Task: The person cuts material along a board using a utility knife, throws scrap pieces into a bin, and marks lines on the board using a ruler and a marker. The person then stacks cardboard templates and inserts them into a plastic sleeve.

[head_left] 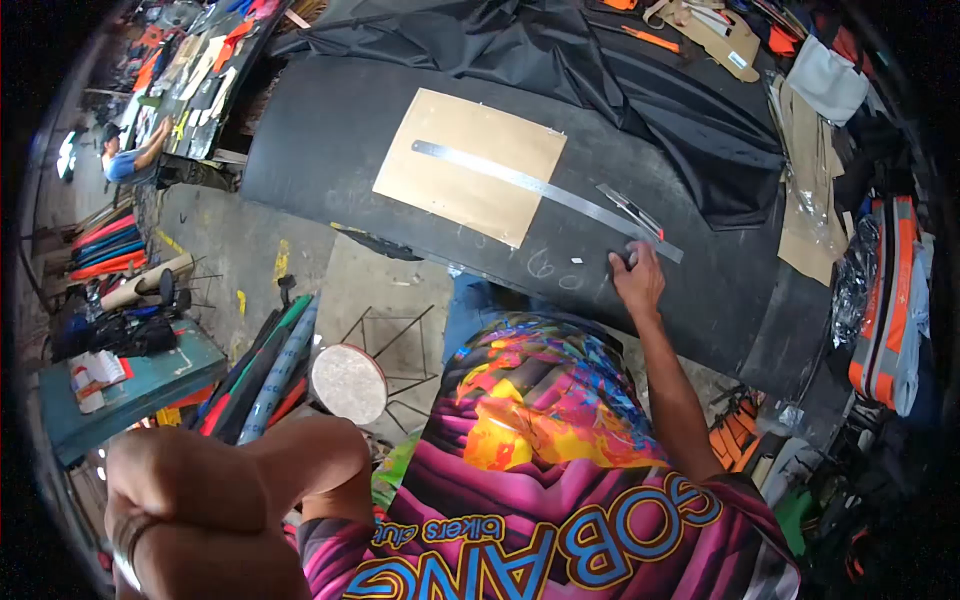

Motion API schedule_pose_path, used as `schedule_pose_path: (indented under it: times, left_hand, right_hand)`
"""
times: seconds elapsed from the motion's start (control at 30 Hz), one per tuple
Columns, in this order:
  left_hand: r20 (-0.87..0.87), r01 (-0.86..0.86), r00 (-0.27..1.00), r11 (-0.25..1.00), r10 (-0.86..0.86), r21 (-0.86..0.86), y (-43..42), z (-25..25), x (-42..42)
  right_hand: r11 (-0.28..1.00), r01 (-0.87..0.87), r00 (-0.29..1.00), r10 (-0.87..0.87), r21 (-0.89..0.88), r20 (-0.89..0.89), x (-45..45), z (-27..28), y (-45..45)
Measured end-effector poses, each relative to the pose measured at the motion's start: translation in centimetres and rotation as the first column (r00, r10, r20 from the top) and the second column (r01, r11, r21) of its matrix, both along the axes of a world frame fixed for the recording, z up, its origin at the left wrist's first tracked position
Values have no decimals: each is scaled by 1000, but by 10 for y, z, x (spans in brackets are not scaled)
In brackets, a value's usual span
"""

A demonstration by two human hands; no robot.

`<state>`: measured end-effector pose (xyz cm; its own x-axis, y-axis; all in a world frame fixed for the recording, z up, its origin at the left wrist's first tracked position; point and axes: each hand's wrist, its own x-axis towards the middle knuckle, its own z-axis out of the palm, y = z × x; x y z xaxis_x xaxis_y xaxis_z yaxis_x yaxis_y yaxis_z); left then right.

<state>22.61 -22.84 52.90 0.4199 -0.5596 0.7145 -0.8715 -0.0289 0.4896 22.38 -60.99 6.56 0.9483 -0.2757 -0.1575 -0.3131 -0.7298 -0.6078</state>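
Note:
A long metal ruler [600, 213] lies across a tan rectangular sheet [470, 180] and extends right over the black work surface. Beside the ruler's right part is a cutter [632, 211] with an orange end. My right hand [640, 280] is at the ruler's near edge, close to the cutter, its thumb and fingers bent and apart with nothing visible between them. Large and near the camera at the lower left, my left hand [190, 505] has bent fingers pressed together and a ring on one. What it holds, if anything, is hidden.
Crumpled black fabric [560, 60] lies along the far side of the table [320, 130]. A round stool [348, 384] stands on the floor by a teal bench [190, 360]. Another person [125, 160] is at the upper left. Orange-and-grey bags [882, 300] lie at right.

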Motion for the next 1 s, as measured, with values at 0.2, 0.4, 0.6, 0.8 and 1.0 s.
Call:
schedule_pose_path:
  times: [0.2,0.4,0.6,0.8,1.0]
  left_hand:
    - [-70,-138,987,987,145,87,2,-14,11]
    - [-558,-672,418,657,717,341,14,-91,22]
    - [-526,-482,250,576,813,660,49,-219,49]
    - [-597,-347,213,631,773,694,57,-306,41]
    - [-594,-359,191,619,781,698,71,-351,65]
  right_hand:
    - [907,-42,962,150,-419,229,51,-7,2]
    - [867,-94,987,144,-490,65,61,-22,-23]
    - [843,-57,996,87,-536,31,55,-7,-40]
    - [846,73,994,-103,-528,-27,62,-9,-67]
    - [771,270,963,-223,-577,153,72,22,-43]
